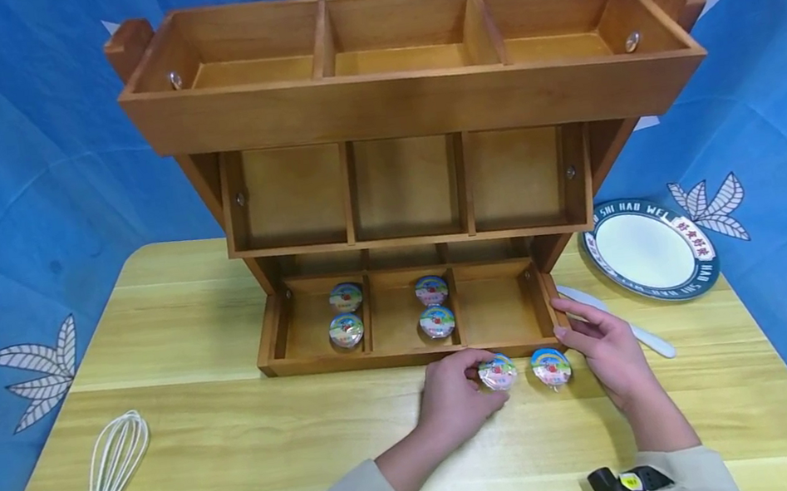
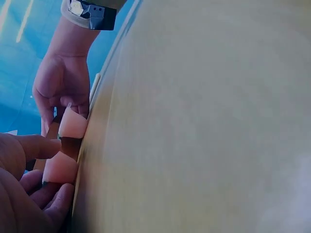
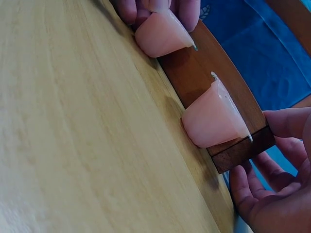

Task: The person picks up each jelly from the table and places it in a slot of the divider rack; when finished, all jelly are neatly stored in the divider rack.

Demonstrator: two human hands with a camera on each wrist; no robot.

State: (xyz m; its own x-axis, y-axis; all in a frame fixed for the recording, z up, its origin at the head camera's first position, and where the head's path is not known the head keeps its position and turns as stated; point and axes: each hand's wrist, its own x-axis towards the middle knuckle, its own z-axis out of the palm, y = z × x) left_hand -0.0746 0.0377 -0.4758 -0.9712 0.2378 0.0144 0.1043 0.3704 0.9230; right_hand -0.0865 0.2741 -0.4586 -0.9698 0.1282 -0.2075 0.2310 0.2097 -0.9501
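Observation:
My left hand (image 1: pixel 456 400) pinches a small pink jelly cup (image 1: pixel 498 372) with a printed foil lid, just in front of the wooden shelf's bottom tray (image 1: pixel 409 354). In the left wrist view, thumb and fingers are on either side of that cup (image 2: pixel 60 168). A second jelly cup (image 1: pixel 551 367) stands on the table to its right, between both hands. My right hand (image 1: pixel 607 345) grips the tray's front right corner, its fingers around the end in the right wrist view. Two lidded cups (image 1: pixel 347 330) sit in the left compartment and two (image 1: pixel 437 321) in the middle one.
Above the bottom tray, the wooden shelf has a tilted middle tier (image 1: pixel 403 185) and an overhanging top tier (image 1: pixel 410 96). A white whisk (image 1: pixel 105 479) lies at the left. At the right are a green-rimmed plate (image 1: pixel 647 250) and a white spatula or knife (image 1: pixel 652 339).

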